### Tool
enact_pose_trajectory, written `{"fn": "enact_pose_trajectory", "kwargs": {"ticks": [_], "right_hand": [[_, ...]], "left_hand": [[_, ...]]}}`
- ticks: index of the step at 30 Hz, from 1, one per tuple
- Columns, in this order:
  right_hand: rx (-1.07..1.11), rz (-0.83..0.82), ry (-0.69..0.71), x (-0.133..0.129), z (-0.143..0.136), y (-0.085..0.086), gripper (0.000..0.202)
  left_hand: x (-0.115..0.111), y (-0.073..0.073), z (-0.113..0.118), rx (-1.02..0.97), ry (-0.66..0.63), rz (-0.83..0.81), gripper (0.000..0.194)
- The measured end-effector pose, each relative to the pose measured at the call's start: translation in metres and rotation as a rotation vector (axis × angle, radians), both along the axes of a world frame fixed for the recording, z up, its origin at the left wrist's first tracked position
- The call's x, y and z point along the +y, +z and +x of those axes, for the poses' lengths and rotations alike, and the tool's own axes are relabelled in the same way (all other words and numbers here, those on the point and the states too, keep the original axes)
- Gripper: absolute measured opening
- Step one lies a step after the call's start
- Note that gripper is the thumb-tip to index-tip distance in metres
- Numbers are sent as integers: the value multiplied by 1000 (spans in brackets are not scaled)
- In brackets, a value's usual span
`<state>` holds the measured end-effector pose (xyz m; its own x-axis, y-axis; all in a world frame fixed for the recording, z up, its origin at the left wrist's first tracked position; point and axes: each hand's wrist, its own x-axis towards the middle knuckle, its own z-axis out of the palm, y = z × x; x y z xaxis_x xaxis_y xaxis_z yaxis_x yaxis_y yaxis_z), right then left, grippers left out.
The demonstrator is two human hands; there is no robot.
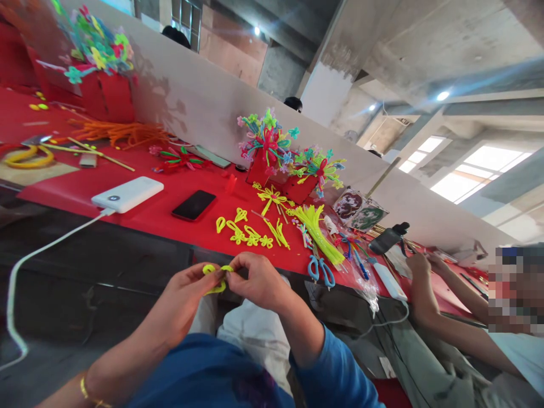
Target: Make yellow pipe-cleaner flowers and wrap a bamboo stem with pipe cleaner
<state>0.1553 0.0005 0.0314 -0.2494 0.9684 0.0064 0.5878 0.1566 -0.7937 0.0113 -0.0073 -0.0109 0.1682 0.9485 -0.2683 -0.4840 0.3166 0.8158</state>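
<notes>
Both my hands meet above my lap, just short of the table's front edge. Between them is a yellow pipe cleaner (216, 288) bent into loops. My left hand (186, 294) pinches its left part, while my right hand (258, 281) grips it at the right with fingers closed. On the table beyond lie finished yellow pipe-cleaner loops and small flowers (250, 237). To their right sits a bundle of straight yellow pipe cleaners (318, 232), with blue-handled scissors (321, 272) by its lower end.
The red table (170, 226) holds a black phone (194, 205) and a white power bank (127, 194) with a cable. Colourful pipe-cleaner flowers (270, 144) stand in red boxes along the partition. At right, a co-worker's hands (420, 263) work near a dark bottle (386, 239).
</notes>
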Motion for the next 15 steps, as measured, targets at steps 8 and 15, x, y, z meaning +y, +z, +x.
{"fn": "enact_pose_trajectory", "kwargs": {"ticks": [8, 15], "right_hand": [[229, -2, -93, -2, -13, -33, 10], [-5, 59, -121, -6, -2, -24, 8]], "left_hand": [[8, 0, -1, -1, 130, 55, 26], [10, 1, -10, 108, 50, 65, 29]]}}
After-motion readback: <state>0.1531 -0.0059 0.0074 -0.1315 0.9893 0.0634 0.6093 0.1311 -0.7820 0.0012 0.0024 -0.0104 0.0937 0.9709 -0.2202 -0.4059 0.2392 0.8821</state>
